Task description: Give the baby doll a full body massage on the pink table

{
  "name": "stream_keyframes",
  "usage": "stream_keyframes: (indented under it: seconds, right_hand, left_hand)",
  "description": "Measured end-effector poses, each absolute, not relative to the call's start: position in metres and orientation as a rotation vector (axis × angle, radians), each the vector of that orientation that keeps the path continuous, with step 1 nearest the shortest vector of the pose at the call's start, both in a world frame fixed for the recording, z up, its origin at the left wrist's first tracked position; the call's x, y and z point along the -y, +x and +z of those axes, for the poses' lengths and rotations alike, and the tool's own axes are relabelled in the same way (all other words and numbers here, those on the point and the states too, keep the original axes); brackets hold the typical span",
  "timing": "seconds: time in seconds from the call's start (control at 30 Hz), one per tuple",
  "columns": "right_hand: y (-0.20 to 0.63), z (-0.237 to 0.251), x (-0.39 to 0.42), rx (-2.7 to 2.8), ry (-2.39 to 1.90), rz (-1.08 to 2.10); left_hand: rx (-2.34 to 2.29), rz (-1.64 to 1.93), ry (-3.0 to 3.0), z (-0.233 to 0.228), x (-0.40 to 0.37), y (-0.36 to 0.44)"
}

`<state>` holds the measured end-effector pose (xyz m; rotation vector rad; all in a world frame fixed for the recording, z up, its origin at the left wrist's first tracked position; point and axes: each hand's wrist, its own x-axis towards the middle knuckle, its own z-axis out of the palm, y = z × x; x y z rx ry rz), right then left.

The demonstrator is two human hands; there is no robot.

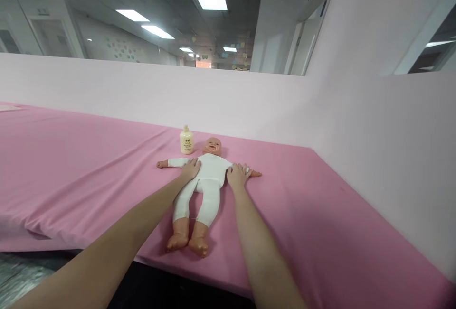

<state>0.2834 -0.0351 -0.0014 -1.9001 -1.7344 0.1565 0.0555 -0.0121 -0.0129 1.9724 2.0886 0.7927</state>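
A: What comes first on the left?
B: One arm of the doll (211, 169). It sticks out sideways on the pink desk (117, 157). Next is a yellow bottle (186, 142), standing up near the doll's head (213, 146).
A: And then?
B: The left hand (190, 169). It lies on the side of the doll's chest, where the arm starts. Its fingers look long, not balled up, but nobody can tell if they pinch the cloth.
A: Where is the doll?
B: On its back, right between the two hands. It lies the long way, head far off, feet (188, 242) close to the person, and it leans a little: the head is more to the right than the feet.
A: And the right hand (238, 174)?
B: It rests on the doll's other arm. It is hard to tell if it grips.
A: Which is closer to the doll's middle?
B: The left one.
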Motion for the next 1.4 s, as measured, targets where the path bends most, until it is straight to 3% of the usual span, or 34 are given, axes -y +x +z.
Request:
stream_keyframes:
  seconds: [0.57, 1.17, 1.4]
  right_hand:
    - [0.279, -0.002, 0.038, 1.641, -1.967, 0.277]
    - [0.280, -0.003, 0.033, 1.632, -1.988, 0.139]
    - [0.278, -0.004, 0.025, 1.541, -1.950, 0.190]
  left_hand:
    - [-2.161, 0.932, 1.917, -0.023, 0.017, 0.039]
    - [-2.466, 0.821, 2.016, -0.027, -0.003, -0.028]
    - [-2.037, 1.234, 2.013, -0.023, -0.003, -0.031]
